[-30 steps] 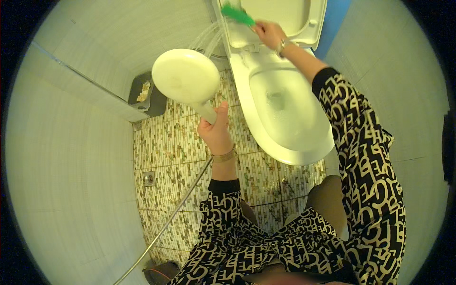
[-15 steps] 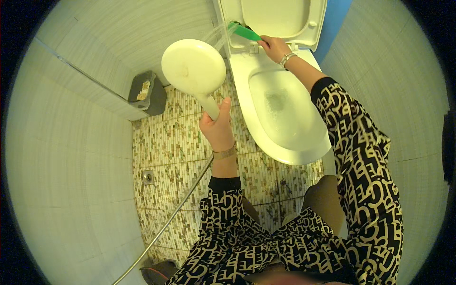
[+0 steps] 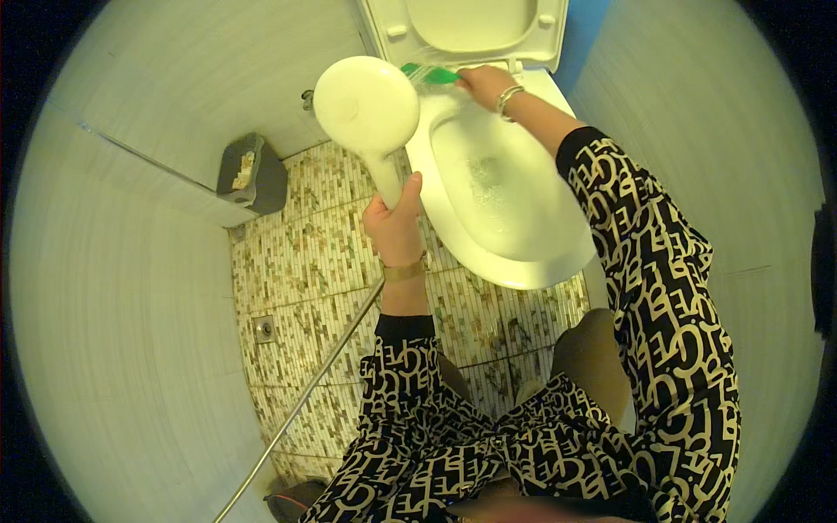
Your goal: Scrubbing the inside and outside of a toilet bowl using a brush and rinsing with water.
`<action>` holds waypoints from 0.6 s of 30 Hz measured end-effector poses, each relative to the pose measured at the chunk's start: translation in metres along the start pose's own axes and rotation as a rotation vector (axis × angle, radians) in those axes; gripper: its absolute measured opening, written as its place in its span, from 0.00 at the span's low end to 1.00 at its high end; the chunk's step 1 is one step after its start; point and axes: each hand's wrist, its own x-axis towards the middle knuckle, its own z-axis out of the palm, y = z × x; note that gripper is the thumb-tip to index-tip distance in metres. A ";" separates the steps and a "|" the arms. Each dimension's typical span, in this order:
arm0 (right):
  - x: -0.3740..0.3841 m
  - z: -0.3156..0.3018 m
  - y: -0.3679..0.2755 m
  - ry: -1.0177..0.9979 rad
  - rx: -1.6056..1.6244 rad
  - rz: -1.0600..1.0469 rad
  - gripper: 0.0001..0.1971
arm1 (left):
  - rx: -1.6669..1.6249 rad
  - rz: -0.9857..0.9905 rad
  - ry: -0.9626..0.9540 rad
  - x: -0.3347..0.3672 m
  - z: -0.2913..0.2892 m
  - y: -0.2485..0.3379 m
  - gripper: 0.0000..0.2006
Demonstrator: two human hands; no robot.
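My left hand [image 3: 394, 228] is wrapped round the handle of a white shower head [image 3: 366, 105], its broad round back turned up toward me. A metal hose runs down from that wrist to the lower left. My right hand [image 3: 486, 85] grips a green brush [image 3: 433, 75] by its near end, over the back left of the white toilet [image 3: 449, 248], close to the lid hinge. Thin streaks of water cross the brush beside the shower head. The brush's bristles cannot be made out. Water stands in the toilet bowl [image 3: 488, 187], and the lid and seat [image 3: 475, 26] are raised.
A grey bin [image 3: 266, 183] with crumpled paper stands by the left wall. A floor drain [image 3: 264, 329] sits in the mosaic-tiled floor. The metal hose [image 3: 305, 392] crosses the floor on the left. Tiled walls close in on both sides, and a small valve [image 3: 307, 100] sticks out behind the shower head.
My right hand has drawn the brush from beside the raised lid to the toilet's back rim, nearer and to the left. The shower head has shifted slightly right and away. The view has also shifted.
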 end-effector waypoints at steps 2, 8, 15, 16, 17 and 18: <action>-0.011 -0.008 0.030 -0.041 0.013 0.097 0.13 | 0.054 -0.030 -0.019 0.001 -0.008 -0.002 0.12; -0.092 -0.019 0.116 0.141 0.154 0.531 0.15 | 0.099 -0.078 -0.097 -0.006 -0.005 -0.005 0.12; -0.070 0.018 -0.006 -0.197 0.097 0.241 0.14 | 0.204 -0.096 -0.063 -0.003 -0.012 0.008 0.12; -0.066 0.021 -0.013 -0.173 0.138 0.229 0.14 | 0.211 -0.101 -0.064 -0.004 -0.012 0.009 0.12; -0.063 0.023 -0.016 -0.150 0.181 0.215 0.14 | 0.183 -0.104 -0.082 -0.003 -0.012 0.009 0.12; -0.060 0.018 0.003 -0.203 0.099 0.236 0.15 | 0.149 -0.109 -0.098 -0.004 -0.011 0.009 0.12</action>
